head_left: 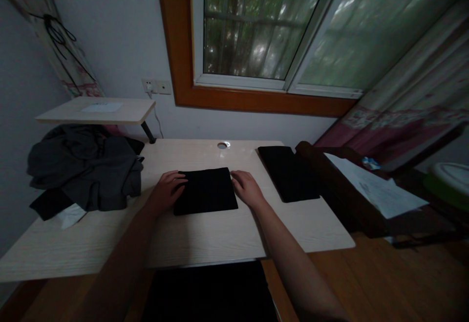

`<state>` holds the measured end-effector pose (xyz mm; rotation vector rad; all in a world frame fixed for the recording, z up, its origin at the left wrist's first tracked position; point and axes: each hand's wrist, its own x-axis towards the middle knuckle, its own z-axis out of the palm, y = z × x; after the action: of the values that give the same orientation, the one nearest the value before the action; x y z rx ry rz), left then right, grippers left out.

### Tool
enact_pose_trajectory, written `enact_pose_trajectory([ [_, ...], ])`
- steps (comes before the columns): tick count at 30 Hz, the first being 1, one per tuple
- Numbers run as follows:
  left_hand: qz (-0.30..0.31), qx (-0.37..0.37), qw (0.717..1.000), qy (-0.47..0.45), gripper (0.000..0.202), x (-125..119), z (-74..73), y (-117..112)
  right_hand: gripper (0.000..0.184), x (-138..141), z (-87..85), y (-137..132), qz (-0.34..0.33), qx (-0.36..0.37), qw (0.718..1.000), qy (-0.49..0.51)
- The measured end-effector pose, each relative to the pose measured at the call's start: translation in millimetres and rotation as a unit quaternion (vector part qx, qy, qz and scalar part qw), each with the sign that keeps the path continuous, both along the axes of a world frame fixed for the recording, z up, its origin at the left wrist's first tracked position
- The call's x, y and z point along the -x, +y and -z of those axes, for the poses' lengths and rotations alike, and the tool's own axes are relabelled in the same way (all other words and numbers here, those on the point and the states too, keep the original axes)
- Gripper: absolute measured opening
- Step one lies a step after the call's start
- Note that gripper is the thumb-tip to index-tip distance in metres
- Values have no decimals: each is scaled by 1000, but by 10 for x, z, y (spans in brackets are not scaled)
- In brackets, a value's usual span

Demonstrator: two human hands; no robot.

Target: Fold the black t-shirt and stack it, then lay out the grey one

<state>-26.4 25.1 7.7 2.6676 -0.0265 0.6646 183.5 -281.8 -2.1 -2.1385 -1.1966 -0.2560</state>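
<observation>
A flat black rectangle [207,191], which looks like folded cloth, lies on the pale wooden desk [220,236] in front of me. My left hand [167,191] rests at its left edge, fingers stretched over the upper left corner and thumb apart. At the opposite edge, my right hand [248,188] lies with its fingers extended by the upper right corner. Neither hand grips anything that I can see. Farther right, a second flat black folded piece [289,173] lies near the desk's edge. A heap of dark grey clothing [88,165] sits on the left.
A small raised shelf [98,109] stands over the clothing heap. White material [72,215] pokes out below the heap. The desk has a round cable hole [222,145] near the wall. Right of the desk, papers [377,185] lie on dark furniture. A window [264,29] is ahead.
</observation>
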Motion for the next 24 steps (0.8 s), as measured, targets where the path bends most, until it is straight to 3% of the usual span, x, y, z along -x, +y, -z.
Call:
enact_pose_trajectory([
  [14, -37, -1, 999, 10, 30, -10, 37, 9, 38, 91, -90, -20, -31, 49, 998, -35],
  [18, 14, -19, 1000, -5, 31, 22, -58, -67, 36, 83, -68, -10, -27, 67, 996, -50],
  [24, 133, -63, 989, -11, 30, 67, -231, -366, 37, 76, -52, -2, -15, 84, 995, -60],
])
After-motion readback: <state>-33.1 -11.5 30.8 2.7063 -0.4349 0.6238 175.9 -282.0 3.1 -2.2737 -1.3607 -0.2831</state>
